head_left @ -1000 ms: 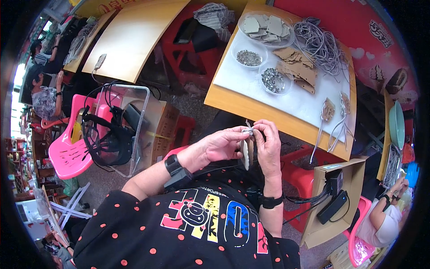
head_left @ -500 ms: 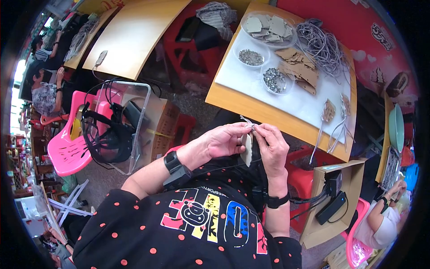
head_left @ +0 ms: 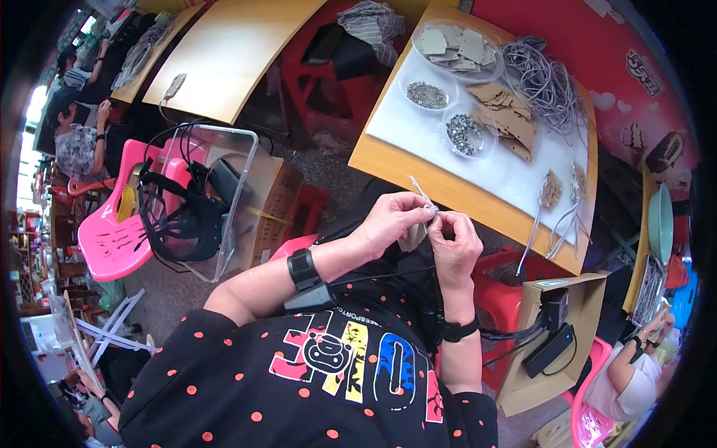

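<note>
A thin grey cord (head_left: 422, 191) is held above the person's lap, just off the near edge of the table, its loose end slanting up and leftward past the fingertips. The left hand (head_left: 392, 224) pinches it between thumb and forefinger; the right hand (head_left: 456, 240) pinches just beside, thumb against forefinger, the two sets of fingertips almost meeting. Below them shows a pale flat piece (head_left: 411, 239), partly covered by the fingers (whether the cord passes through it, I cannot tell). Beyond the hands, the wooden table (head_left: 478, 210) bears a white sheet (head_left: 497, 175), on which two corded tags (head_left: 550, 191) lie toward the right. Farther up are two bowls of small metal parts (head_left: 427, 95), a stack of brown pieces (head_left: 506, 125), a round tub of pale plates (head_left: 461, 48) and a grey cord tangle (head_left: 545, 82). Right of the person stands a cardboard box (head_left: 523, 387); leftward, a pink chair (head_left: 112, 243).
</note>
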`<state>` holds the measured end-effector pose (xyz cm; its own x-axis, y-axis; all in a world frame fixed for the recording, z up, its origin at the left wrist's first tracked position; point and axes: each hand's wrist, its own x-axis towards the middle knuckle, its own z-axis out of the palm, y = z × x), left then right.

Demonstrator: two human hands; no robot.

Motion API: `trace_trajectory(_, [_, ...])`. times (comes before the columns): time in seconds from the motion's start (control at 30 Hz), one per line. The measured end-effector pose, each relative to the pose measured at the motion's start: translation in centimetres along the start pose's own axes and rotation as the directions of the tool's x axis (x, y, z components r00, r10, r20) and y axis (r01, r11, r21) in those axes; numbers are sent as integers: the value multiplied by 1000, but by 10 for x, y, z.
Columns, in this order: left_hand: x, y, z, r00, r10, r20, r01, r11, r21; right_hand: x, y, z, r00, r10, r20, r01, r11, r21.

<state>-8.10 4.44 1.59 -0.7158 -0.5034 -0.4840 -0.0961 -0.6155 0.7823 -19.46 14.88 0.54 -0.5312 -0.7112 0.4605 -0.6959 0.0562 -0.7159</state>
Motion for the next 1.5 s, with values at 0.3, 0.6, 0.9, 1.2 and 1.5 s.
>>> trace_trajectory(0.3, [-3, -6, -4, 960, 248, 131, -280, 821, 498, -2, 23, -18, 196, 337, 921, -840, -426, 335])
trace_trajectory(0.6, [-11, 8, 1, 923, 367, 112, -351, 687, 636, 5, -6, -20, 408, 560, 721, -813, -136, 566])
trace_trajectory(0.9, [-13, 17, -7, 956, 56, 288, -207, 825, 525, 14, 16, -61, 218, 227, 949, -909, -306, 282])
trace_trajectory(1.2, [-9, 32, -12, 885, -116, 451, -113, 885, 451, 24, 5, -93, 589, 309, 747, -773, 484, 409])
trace_trajectory(1.5, [-42, 71, 5, 849, -179, 497, -80, 886, 456, 29, -19, -133, 611, 440, 658, -770, 140, 622])
